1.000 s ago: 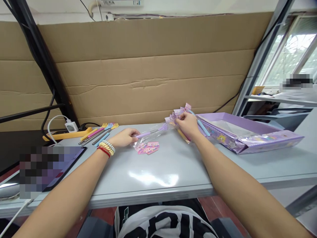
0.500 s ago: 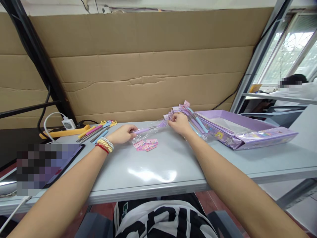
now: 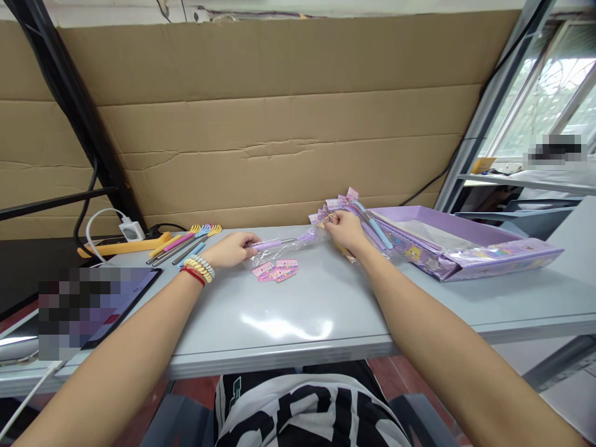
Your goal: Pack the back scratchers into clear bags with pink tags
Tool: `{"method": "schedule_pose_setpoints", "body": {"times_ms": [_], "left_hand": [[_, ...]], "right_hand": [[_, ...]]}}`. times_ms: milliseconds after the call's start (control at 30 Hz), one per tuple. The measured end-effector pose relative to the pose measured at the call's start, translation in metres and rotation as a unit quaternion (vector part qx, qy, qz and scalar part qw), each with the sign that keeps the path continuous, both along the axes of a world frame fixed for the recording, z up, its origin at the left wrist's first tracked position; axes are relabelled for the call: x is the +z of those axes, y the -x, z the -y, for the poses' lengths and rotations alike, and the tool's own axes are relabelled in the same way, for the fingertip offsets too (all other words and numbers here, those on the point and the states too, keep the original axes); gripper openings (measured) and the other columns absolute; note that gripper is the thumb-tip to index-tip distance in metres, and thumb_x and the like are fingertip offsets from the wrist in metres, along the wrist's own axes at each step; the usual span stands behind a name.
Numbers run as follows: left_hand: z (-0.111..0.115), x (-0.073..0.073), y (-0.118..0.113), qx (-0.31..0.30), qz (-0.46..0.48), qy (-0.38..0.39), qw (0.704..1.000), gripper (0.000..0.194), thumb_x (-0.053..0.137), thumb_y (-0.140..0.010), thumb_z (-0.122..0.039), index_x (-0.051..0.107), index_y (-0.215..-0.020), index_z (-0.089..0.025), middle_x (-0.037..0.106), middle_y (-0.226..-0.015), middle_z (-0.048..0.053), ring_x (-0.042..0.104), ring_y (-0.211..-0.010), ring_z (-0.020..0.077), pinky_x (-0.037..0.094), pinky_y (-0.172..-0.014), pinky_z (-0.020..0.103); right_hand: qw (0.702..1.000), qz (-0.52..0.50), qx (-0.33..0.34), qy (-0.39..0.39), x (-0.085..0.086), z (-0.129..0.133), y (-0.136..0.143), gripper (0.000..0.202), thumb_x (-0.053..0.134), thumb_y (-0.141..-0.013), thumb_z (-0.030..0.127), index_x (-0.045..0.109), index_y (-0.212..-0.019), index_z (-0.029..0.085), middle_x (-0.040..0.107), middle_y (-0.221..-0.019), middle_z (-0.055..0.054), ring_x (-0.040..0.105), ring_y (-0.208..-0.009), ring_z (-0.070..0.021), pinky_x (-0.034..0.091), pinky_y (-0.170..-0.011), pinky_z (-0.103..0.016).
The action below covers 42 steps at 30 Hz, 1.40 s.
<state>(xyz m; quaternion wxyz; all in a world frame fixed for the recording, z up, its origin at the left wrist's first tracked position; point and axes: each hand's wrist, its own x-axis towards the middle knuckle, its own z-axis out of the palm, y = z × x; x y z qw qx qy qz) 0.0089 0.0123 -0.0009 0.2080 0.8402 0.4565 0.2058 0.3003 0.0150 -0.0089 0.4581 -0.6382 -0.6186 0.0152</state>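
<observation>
On the glossy grey table (image 3: 279,307), my left hand (image 3: 235,249) is pinching a plastic-sleeved purple stick (image 3: 269,244); my right hand (image 3: 344,231), grip hidden, is touching pink-tagged clear packets (image 3: 379,231), overlapping film risking snags.

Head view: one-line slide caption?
Left hand holds a slim purple-handled tool in clear plastic; right hand touches wrapped pastel-handled tools beside an open purple box, small pink cards between.

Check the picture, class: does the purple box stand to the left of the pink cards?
No, the purple box stands to the right of the pink cards, with the right hand between them.
</observation>
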Motion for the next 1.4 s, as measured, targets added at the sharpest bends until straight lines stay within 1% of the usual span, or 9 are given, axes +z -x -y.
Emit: {"method": "schedule_pose_setpoints", "body": {"times_ms": [200,333,500,633,800,933,1133,1300,1400], "left_hand": [[-0.004,0.0,0.004,0.007,0.023,0.015,1.0,0.028,0.058,-0.067,-0.037,0.064,-0.088,-0.019,0.065,-0.07,0.001,0.058,-0.065,0.0179,0.043,-0.061,0.026],[-0.008,-0.001,0.009,0.013,0.028,0.01,0.999,0.031,0.06,-0.066,-0.04,0.065,-0.088,-0.019,0.065,-0.069,0.001,0.057,-0.065,0.0184,0.043,-0.06,0.027],[-0.009,0.002,0.013,0.022,0.003,-0.013,1.0,0.03,0.058,-0.068,-0.039,0.066,-0.088,-0.018,0.066,-0.07,0.002,0.058,-0.067,0.0187,0.042,-0.061,0.028],[-0.007,0.004,0.012,0.014,-0.005,-0.01,1.0,0.032,0.055,-0.071,-0.038,0.065,-0.092,-0.017,0.066,-0.072,0.002,0.059,-0.069,0.0189,0.043,-0.063,0.028],[-0.004,0.006,0.011,0.015,0.007,-0.003,1.0,0.032,0.055,-0.071,-0.038,0.064,-0.094,-0.017,0.066,-0.071,0.002,0.06,-0.069,0.019,0.044,-0.064,0.028],[-0.004,0.006,0.011,0.018,0.016,0.004,1.0,0.032,0.055,-0.072,-0.039,0.063,-0.094,-0.016,0.065,-0.071,0.003,0.059,-0.069,0.0191,0.044,-0.065,0.029],[-0.001,0.009,0.011,0.011,0.005,0.003,1.0,0.035,0.053,-0.074,-0.041,0.062,-0.097,-0.015,0.065,-0.073,0.003,0.059,-0.071,0.0192,0.044,-0.067,0.03],[0.002,0.01,0.009,-0.011,0.011,0.022,1.0,0.035,0.052,-0.075,-0.04,0.061,-0.098,-0.015,0.064,-0.071,0.002,0.059,-0.07,0.0186,0.043,-0.067,0.029],[0.003,0.01,0.008,-0.012,0.014,0.028,0.999,0.034,0.053,-0.075,-0.041,0.061,-0.097,-0.015,0.063,-0.069,0.002,0.058,-0.069,0.0181,0.042,-0.065,0.028]], "right_hand": [[0.998,-0.063,0.017,-0.021,-0.001,-0.004,-0.008,0.025,0.056,-0.063,0.021,0.033,-0.055,0.021,0.036,-0.049,0.006,0.033,-0.051,-0.0094,0.025,-0.051,-0.024],[0.992,-0.119,0.027,-0.022,0.001,-0.004,-0.012,0.018,0.059,-0.058,0.021,0.043,-0.064,0.021,0.043,-0.051,0.007,0.037,-0.049,-0.0097,0.029,-0.049,-0.023],[0.987,-0.163,0.015,-0.009,0.005,-0.002,-0.011,0.031,0.065,-0.052,0.018,0.055,-0.081,0.019,0.052,-0.057,0.005,0.046,-0.051,-0.0123,0.035,-0.051,-0.025],[0.979,-0.203,0.0,-0.033,0.005,-0.004,-0.012,0.031,0.065,-0.051,0.018,0.059,-0.082,0.017,0.06,-0.068,0.0,0.053,-0.059,-0.0143,0.038,-0.055,-0.025],[0.964,-0.254,0.064,-0.038,0.006,-0.004,-0.012,0.032,0.059,-0.056,0.016,0.062,-0.087,0.014,0.066,-0.078,-0.004,0.058,-0.069,-0.0146,0.043,-0.062,-0.025],[0.961,-0.261,0.074,-0.049,0.009,0.0,-0.01,0.033,0.06,-0.055,0.015,0.064,-0.088,0.013,0.066,-0.081,-0.004,0.057,-0.071,-0.0148,0.042,-0.063,-0.025],[0.954,-0.286,0.068,-0.063,0.008,-0.001,-0.012,0.03,0.062,-0.053,0.015,0.063,-0.083,0.014,0.059,-0.065,0.001,0.052,-0.06,-0.0122,0.041,-0.058,-0.025],[0.936,-0.337,0.079,-0.057,0.009,-0.003,-0.014,0.036,0.071,-0.044,0.014,0.06,-0.078,0.015,0.054,-0.059,0.004,0.052,-0.056,-0.0121,0.041,-0.057,-0.026],[0.934,-0.342,0.094,-0.052,0.011,-0.002,-0.013,0.037,0.074,-0.041,0.013,0.059,-0.074,0.015,0.052,-0.057,0.005,0.052,-0.056,-0.0125,0.042,-0.057,-0.026]]}}
